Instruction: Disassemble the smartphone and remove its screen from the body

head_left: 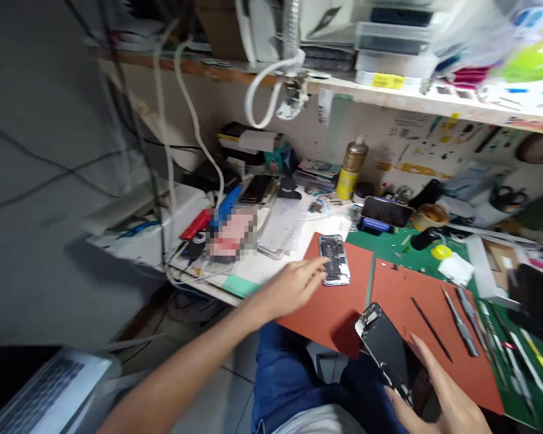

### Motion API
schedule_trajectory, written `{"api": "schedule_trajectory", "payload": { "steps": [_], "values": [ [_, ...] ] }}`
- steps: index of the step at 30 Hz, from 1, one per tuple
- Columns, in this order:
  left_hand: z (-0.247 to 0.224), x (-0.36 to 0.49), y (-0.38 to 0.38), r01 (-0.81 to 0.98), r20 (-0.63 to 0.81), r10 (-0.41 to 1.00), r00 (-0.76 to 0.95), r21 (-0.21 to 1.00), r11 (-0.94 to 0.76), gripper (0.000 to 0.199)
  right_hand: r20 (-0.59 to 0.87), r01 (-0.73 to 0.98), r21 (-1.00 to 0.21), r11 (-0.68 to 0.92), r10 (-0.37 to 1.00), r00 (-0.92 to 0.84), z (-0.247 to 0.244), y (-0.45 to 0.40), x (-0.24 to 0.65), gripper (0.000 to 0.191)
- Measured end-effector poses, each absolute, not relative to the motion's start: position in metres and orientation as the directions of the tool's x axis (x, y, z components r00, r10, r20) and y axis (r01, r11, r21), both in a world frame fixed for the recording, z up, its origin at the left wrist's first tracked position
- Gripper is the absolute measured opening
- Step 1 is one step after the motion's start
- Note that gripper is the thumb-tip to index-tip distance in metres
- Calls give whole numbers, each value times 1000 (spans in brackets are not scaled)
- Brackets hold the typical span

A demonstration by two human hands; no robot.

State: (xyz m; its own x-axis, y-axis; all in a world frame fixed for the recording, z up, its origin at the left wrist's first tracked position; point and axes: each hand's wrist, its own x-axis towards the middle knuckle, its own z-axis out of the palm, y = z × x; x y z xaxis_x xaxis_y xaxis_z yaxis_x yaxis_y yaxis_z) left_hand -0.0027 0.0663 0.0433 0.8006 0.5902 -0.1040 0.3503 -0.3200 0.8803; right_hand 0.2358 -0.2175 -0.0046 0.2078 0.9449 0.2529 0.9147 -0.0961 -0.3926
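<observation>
An opened phone body (335, 260), its battery and inner parts showing, lies on the left red-brown mat (344, 313). My left hand (301, 284) reaches over from the left, its fingertips at the phone body's left edge, fingers partly bent and apart; nothing is gripped between them. At the lower right, my right hand (438, 392) holds a phone screen panel (389, 349) between thumb and fingers. The panel is tilted above my lap, its dark back side with small metal parts facing up.
Tweezers (459, 322) and a thin black tool (431, 330) lie on the right mat (402, 283). Behind stand a spray can (352, 167) and a propped phone (387, 212). A loaded shelf (330, 84) overhangs the bench; white cables (194, 114) hang left.
</observation>
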Motion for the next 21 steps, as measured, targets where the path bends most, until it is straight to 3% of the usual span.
{"api": "schedule_trajectory", "payload": {
  "steps": [2, 3, 4, 5, 7, 14, 21],
  "values": [
    [47, 4, 99, 303, -8, 510, 860, 812, -499, 43, 213, 875, -428, -228, 915, 342, 7, -220, 246, 85],
    [46, 10, 113, 256, 47, 408, 912, 710, -655, 47, 197, 852, -440, -283, 896, 399, 10, -220, 250, 85],
    [44, 19, 125, 172, 89, 246, 965, 493, -853, 51, 180, 832, -448, -328, 878, 443, 13, -220, 253, 84],
    [41, 28, 135, 84, 96, 120, 988, 317, -945, 52, 170, 817, -451, -358, 865, 472, 14, -218, 255, 84],
    [33, 47, 147, -51, 70, -45, 997, 87, -995, 51, 169, 803, -452, -389, 846, 505, 15, -213, 257, 82],
    [15, 86, 159, -173, 53, -170, 984, 71, -982, 45, 207, 792, -523, -314, 855, 475, 24, -181, 260, 70],
    [26, 88, 156, -208, -33, -210, 977, 60, -976, 39, 230, 813, -549, -193, 901, 369, 30, -108, 275, 66]
  ]
}}
